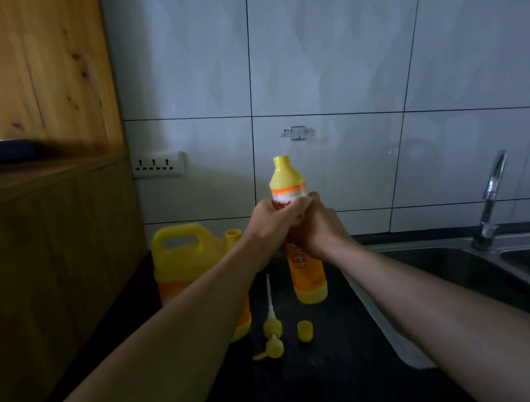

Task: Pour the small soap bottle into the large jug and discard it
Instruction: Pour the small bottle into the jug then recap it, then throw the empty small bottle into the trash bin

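A small yellow soap bottle [286, 180] with an orange label stands upright, uncapped, its base on the dark counter [335, 379]. My left hand [274, 223] and my right hand [315, 227] both grip its middle, fingers wrapped round the label. To the left stands the large yellow jug [183, 261], handle on top, its spout open. My left forearm hides part of the jug's front. A yellow pump head [271, 334] with its long white tube lies on the counter in front of the bottle, and a small yellow cap [304, 331] sits beside it.
A steel sink [494, 273] with a chrome tap [490, 201] fills the right side. A wooden cabinet [40, 200] walls off the left. White tiles with a power strip [158, 165] lie behind.
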### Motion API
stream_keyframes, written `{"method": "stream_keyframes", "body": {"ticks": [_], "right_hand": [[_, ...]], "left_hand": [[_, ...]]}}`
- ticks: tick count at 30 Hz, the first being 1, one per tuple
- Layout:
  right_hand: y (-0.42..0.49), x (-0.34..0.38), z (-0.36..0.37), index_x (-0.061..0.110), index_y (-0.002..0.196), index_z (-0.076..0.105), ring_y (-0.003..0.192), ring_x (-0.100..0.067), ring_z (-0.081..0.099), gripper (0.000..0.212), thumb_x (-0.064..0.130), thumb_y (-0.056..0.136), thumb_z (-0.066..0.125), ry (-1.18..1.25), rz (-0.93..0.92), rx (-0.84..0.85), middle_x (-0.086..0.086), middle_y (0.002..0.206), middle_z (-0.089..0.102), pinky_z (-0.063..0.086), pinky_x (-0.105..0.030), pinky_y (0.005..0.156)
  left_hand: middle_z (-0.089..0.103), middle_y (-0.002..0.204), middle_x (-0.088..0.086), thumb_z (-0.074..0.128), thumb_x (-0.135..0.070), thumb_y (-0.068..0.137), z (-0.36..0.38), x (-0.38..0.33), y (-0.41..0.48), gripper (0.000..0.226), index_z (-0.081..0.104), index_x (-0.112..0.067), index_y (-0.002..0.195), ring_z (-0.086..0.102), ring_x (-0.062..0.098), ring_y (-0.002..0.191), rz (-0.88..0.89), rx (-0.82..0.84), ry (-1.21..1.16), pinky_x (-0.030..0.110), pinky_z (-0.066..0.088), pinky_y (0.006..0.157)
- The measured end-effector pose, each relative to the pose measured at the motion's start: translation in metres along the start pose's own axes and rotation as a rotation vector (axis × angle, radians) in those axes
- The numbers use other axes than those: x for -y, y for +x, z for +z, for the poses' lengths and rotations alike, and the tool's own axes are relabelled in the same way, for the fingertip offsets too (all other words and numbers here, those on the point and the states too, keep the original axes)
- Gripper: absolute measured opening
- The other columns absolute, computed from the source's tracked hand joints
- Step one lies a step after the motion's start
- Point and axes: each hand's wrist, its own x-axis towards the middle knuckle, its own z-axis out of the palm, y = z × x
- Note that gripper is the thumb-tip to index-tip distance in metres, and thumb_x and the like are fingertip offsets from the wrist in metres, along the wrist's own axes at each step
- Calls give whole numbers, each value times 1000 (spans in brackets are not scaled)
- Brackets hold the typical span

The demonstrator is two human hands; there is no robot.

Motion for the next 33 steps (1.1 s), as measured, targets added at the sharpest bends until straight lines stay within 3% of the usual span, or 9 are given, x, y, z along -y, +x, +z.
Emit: {"method": "stream_keyframes", "body": {"ticks": [4,8,11,14,18,22,26,33], "right_hand": [[-4,-14,4,15,122,37,99,-33,63,65,43,76,73,-13,-73,119,-12,113,62,54,-49,83],[0,-27,0,23,135,29,113,-29,57,92,52,61,75,134,-14,387,-8,126,54,51,-49,94],[3,-41,3,18,138,25,112,-25,57,83,22,74,77,-21,-6,480,-7,124,54,52,-42,93],[2,-52,10,10,143,26,116,-29,55,75,10,82,70,-182,52,584,-13,132,51,50,-39,92],[-1,-66,33,4,134,48,124,-35,51,52,13,86,67,-426,51,633,-19,135,52,43,-41,102],[-9,-91,59,19,142,39,127,-29,49,78,24,74,77,-316,141,780,-5,140,49,43,-45,105],[-21,-105,70,28,133,46,116,-25,57,78,43,64,78,-379,109,718,-1,133,56,46,-45,100],[-32,-112,70,19,121,53,102,-24,61,42,30,82,66,-395,102,649,-6,117,61,51,-39,89]], "left_hand": [[69,102,13,69,-41,80,-3,11,4,46,60,-6,109,68,26,92,-65,2,49,44,57,83],[66,97,6,71,-40,79,2,21,5,45,58,-7,106,64,19,88,-4,-43,179,31,53,76],[64,94,4,74,-41,76,9,30,6,47,58,-9,107,62,18,85,44,-106,339,30,52,73],[61,92,0,74,-42,75,11,37,7,48,56,-12,107,60,15,83,95,-169,444,26,49,67],[59,91,-4,76,-45,73,9,39,10,51,55,-13,107,57,12,81,120,-215,505,22,46,62],[60,93,-2,74,-46,73,10,47,9,52,55,-12,107,58,13,81,107,-203,540,27,48,68],[64,99,2,72,-48,75,11,60,9,50,54,-13,107,59,13,84,123,-197,555,29,50,74],[66,102,4,71,-51,74,14,66,11,52,55,-13,106,62,16,87,141,-186,568,31,53,76]]}}
